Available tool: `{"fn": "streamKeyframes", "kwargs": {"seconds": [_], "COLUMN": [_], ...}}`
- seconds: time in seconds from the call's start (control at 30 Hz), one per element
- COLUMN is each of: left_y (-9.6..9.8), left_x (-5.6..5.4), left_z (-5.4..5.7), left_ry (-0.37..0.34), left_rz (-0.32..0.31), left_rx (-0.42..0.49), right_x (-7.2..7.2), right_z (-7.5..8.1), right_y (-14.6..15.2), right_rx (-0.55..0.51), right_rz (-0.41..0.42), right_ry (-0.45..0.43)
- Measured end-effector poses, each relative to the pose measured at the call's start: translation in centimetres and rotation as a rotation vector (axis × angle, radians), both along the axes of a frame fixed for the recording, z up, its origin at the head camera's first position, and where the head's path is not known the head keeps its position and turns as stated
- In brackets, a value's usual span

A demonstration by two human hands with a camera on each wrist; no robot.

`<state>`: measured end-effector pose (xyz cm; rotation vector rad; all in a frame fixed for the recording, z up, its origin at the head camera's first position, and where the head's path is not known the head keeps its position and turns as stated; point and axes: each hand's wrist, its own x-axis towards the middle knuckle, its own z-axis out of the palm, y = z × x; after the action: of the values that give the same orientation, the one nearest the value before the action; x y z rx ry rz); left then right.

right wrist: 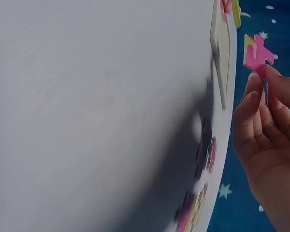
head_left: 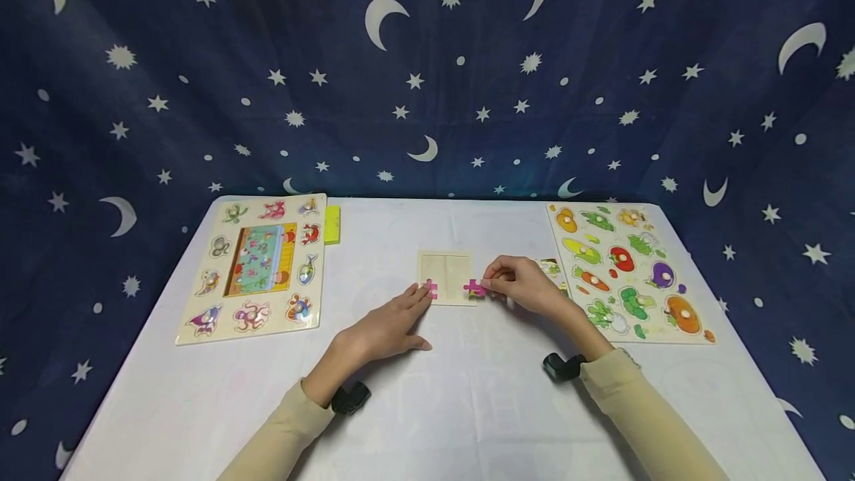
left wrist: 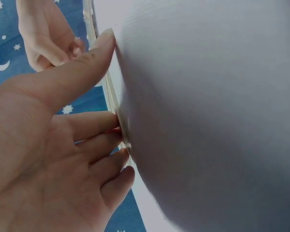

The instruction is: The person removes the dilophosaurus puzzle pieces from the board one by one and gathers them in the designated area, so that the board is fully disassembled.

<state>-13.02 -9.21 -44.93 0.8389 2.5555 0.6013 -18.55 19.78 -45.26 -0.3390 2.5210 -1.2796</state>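
Observation:
A pink jigsaw piece (head_left: pixel 475 288) with a yellow-green patch (right wrist: pixel 250 48) is pinched between thumb and fingertips of my right hand (head_left: pixel 524 286), over the right side of a small pale wooden puzzle tray (head_left: pixel 446 267). Another pink jigsaw piece (head_left: pixel 433 290) lies at the tray's lower left, partly covered by the fingertips of my left hand (head_left: pixel 392 325). Those fingers are extended and rest on the piece and the tray's left edge. In the left wrist view, the left hand (left wrist: pixel 53 140) has its thumb held apart from the fingers.
Several loose jigsaw pieces (right wrist: pixel 195 208) lie on the table right of the tray, partly behind the right hand. A sea-animal peg puzzle board (head_left: pixel 220 267) stands left, with a yellow-green block (head_left: pixel 332 225) beside it. At right lies a vegetable peg puzzle board (head_left: pixel 628 288).

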Motion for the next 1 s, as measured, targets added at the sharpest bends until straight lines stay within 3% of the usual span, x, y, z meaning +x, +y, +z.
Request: {"fn": "streamKeyframes", "kwargs": {"seconds": [0.3,0.57,1.0], "left_y": [0.0,-0.1,-0.1], "left_x": [0.0,0.0,-0.1], "left_z": [-0.2,-0.1,-0.3], "left_ry": [-0.007,-0.009,-0.01], "left_rz": [0.005,0.015,0.014], "left_rx": [0.019,0.006,0.011], "right_x": [0.9,1.8,2.7], "right_z": [-0.2,-0.2,-0.2], "right_y": [3.5,6.5,9.1], "right_rx": [0.055,0.11,0.211], "right_rz": [-0.054,-0.098,-0.068], "right_ry": [0.002,-0.067,-0.035]}}
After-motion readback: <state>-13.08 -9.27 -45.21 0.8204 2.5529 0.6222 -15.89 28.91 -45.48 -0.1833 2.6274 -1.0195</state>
